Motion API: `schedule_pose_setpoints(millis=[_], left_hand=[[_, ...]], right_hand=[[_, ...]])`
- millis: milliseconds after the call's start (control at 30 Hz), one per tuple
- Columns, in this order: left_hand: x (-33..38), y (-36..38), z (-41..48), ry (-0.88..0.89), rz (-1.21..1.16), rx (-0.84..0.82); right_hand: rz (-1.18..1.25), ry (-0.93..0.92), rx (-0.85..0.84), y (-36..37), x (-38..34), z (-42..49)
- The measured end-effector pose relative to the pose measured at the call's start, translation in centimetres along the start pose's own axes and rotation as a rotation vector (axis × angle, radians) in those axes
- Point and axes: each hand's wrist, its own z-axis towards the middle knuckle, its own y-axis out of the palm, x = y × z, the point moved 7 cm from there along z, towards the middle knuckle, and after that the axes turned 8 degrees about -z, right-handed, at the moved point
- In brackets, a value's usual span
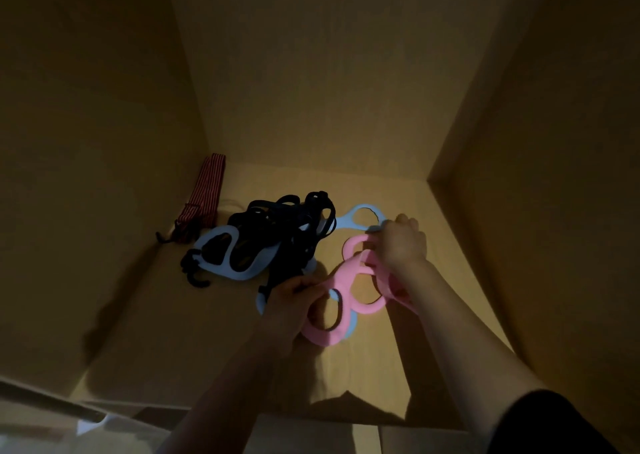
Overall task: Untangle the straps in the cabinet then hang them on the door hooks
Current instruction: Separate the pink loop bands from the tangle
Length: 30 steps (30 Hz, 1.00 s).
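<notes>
— What is seen at the left of the cabinet (207,332)?

— A red-striped strap (206,194) is laid on the floor against the left wall, near the back corner. A dark hook is seen at its near end. Just to its right, a blue strap (228,271) with wide openings is half buried under a knot of black straps (287,225), and black hooks are seen at the knot's near left edge.

— And where are the hands?

— The left hand (289,301) is held at the near side of the black knot. Its fingers are curled, and the lower part of a pink strap (343,275) is pinched in them. A piece of blue is seen beneath that pink loop.

— Is the pink strap held on the other side too?

— Yes. Its upper loops are gripped by the right hand (403,242), with the fingers hooked through them. A blue loop (343,223) is touched by the same hand at the knuckles and is stretched back towards the black knot. A dark sleeve (540,426) is seen at the lower right.
</notes>
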Motion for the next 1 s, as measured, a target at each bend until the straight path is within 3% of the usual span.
schedule_pose_setpoints(millis=[167, 300, 433, 500, 600, 733, 833, 900, 1000], left_hand=[[0.3, 0.6, -0.1, -0.071, -0.372, -0.104], [2.2, 1.4, -0.1, 0.002, -0.418, -0.111], [6.2, 2.4, -1.1, 0.171, -0.352, -0.12], [8.2, 2.5, -1.2, 0.249, -0.261, -0.094], [10.3, 2.5, -0.8, 0.302, -0.164, -0.082], [12.5, 3.6, -1.2, 0.294, -0.139, -0.251], [12.9, 4.3, -1.2, 0.171, -0.165, -0.309], [13.2, 4.6, -1.3, 0.123, -0.192, -0.341], [14.1, 4.5, -1.7, 0.207, -0.059, -0.345]], right_hand=[[0.146, -0.064, 0.251, -2.9, 0.7, -1.5], [0.397, -0.14, 0.449, -6.1, 1.5, -3.1], [0.858, -0.185, 0.44, -9.0, 2.0, -4.7], [0.991, -0.219, 0.447, -10.5, 1.8, -5.7], [1.147, -0.31, 0.321, -11.3, 0.5, -6.9], [1.067, -0.412, 0.208, -10.8, -1.3, -8.0], [1.028, -0.412, 0.135, -9.7, -1.8, -8.1], [0.995, -0.401, 0.157, -9.3, -2.0, -8.1], [0.998, -0.379, 0.207, -9.0, -2.1, -8.1]])
